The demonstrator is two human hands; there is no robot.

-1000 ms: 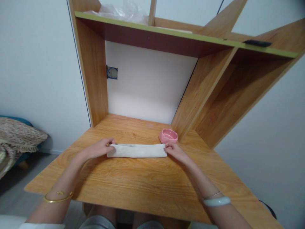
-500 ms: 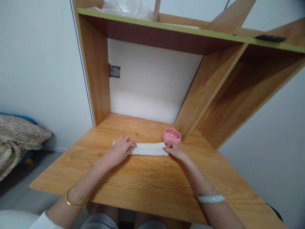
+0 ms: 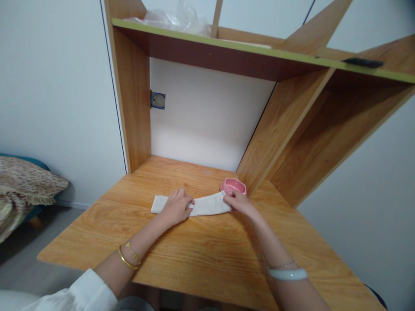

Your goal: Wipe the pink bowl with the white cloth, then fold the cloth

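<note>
A long, narrow strip of folded white cloth (image 3: 209, 204) lies across the wooden desk. My left hand (image 3: 177, 206) rests over its middle, fingers curled and closed on the fabric. The cloth's left end shows flat beyond that hand. At the other end, my right hand (image 3: 238, 202) pinches the cloth's edge between thumb and fingers, and this end is raised slightly. Just behind my right hand stands a pink ashtray-like bowl (image 3: 234, 185), partly covered by the hand.
The wooden desk (image 3: 194, 250) has an upright panel (image 3: 134, 99) at the left and slanting panels at the right. A shelf (image 3: 210, 56) overhead carries a clear plastic bag (image 3: 177, 19) and a dark object (image 3: 363, 63). A wall socket box (image 3: 158, 100) sits at the back left.
My left hand has slid right along the cloth, uncovering its left end. The cloth's right end has risen a little in my right hand. The view has shifted slightly.
</note>
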